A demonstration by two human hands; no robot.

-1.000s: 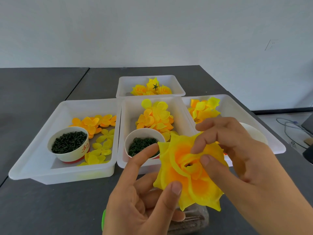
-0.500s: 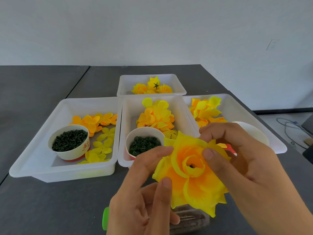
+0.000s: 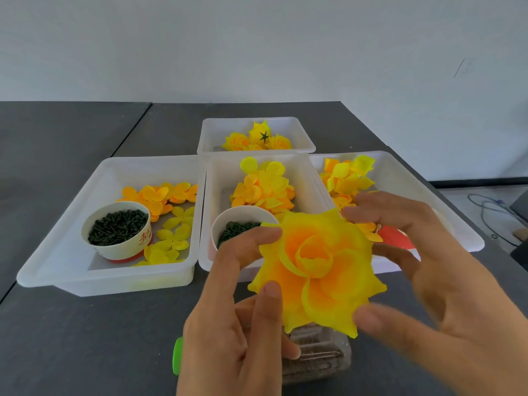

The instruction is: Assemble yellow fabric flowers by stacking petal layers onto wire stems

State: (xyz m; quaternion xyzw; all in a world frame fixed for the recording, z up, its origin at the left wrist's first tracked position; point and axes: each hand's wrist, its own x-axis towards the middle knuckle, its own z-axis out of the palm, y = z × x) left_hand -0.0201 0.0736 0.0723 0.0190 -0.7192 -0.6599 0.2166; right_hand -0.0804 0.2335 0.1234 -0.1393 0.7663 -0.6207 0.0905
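A layered yellow-and-orange fabric flower (image 3: 314, 270) is held up over the table's near edge, its rolled centre facing me. My left hand (image 3: 228, 338) grips it from below and behind, thumb on a lower-left petal and index finger at the upper-left edge. My right hand (image 3: 443, 281) spreads its fingers around the flower's right side, fingertips near the outer petals, thumb blurred by the lower edge. The stem is hidden behind the flower. Loose yellow petals (image 3: 263, 187) are piled in the middle tray (image 3: 217, 178).
Finished flowers (image 3: 257, 140) lie in the back tray (image 3: 300, 130). A left tray (image 3: 57, 252) holds petals and a cup of dark green pieces (image 3: 117, 227). A cup of green rings (image 3: 237, 224) stands in the middle tray. A right tray (image 3: 428, 195) holds larger petals. A clear container (image 3: 314, 361) lies under my hands.
My right fingers have left the flower's centre and spread out around its right edge. The flower has turned to face me more fully, still held by my left hand.
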